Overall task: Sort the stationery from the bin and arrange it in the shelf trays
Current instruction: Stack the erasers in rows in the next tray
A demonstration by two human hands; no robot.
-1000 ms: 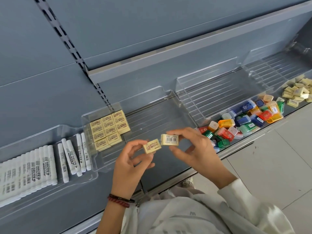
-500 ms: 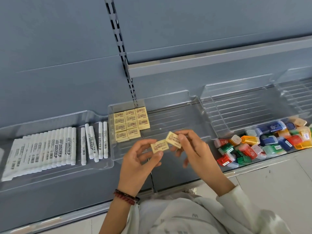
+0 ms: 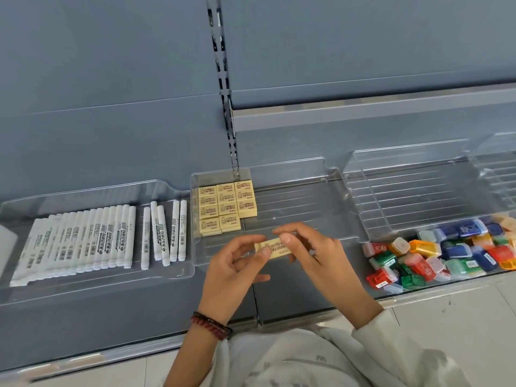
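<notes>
Erasers [image 3: 275, 247] sit pinched between both grips, left hand [image 3: 231, 270] and right hand [image 3: 315, 255], over the clear tray [image 3: 332, 174].

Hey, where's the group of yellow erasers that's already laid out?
In the head view, the yellow erasers sit in the back left corner of the middle clear tray, just right of the white markers.

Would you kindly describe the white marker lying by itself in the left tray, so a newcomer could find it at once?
Start at the clear left tray holding white markers. Right of the tightly packed row lies the lone marker. Unlike its neighbours, it touches no other marker, with bare tray on both sides.
</notes>
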